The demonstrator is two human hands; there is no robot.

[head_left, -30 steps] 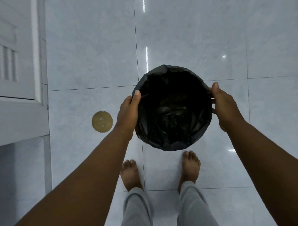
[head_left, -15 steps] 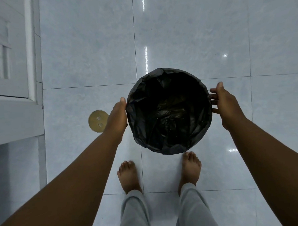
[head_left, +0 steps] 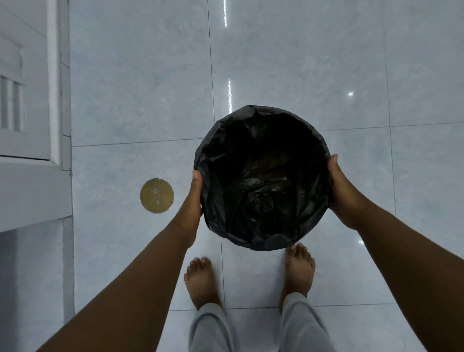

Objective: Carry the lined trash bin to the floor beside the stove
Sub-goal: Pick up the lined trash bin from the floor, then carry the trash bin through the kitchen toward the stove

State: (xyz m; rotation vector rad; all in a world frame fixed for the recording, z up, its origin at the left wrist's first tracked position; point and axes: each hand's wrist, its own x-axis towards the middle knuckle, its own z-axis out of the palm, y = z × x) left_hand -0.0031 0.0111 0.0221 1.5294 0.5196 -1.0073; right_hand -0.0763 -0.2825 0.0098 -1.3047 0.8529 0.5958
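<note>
A round trash bin [head_left: 261,180] lined with a crumpled black bag sits low in front of me, seen from straight above over the pale tiled floor. My left hand [head_left: 193,201] presses against its left side, thumb up at the rim. My right hand [head_left: 342,195] cups its right side, thumb at the rim. Both hands grip the bin between them. The bag hides the bin's walls, and its base is out of sight, so I cannot tell whether it touches the floor. No stove is in view.
A round brass floor drain cover [head_left: 156,195] lies left of the bin. A white louvred cabinet [head_left: 18,126] with a ledge stands at the far left. My bare feet [head_left: 202,282] are just behind the bin. Glossy grey tiles [head_left: 380,63] stretch ahead and right.
Half a second ago both hands were loose beside the bin, the right one with fingers spread; now they clamp its sides. The view has shifted slightly.
</note>
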